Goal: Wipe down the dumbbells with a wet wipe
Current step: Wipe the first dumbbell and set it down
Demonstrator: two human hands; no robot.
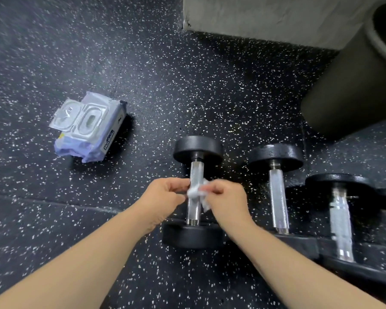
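A crumpled white wet wipe (196,194) sits against the middle of the chrome handle of a black round-headed dumbbell (196,169). This dumbbell lies on the black speckled rubber floor (187,85), leftmost in a row of similar dumbbells (277,192). The 2 hands, left hand (165,195) and right hand (226,202), meet over that handle, each grip clamped on the wipe with curled, pinching fingers, while a lilac plastic pack of wipes (89,130) lies well apart to the left, its clear lid flipped open.
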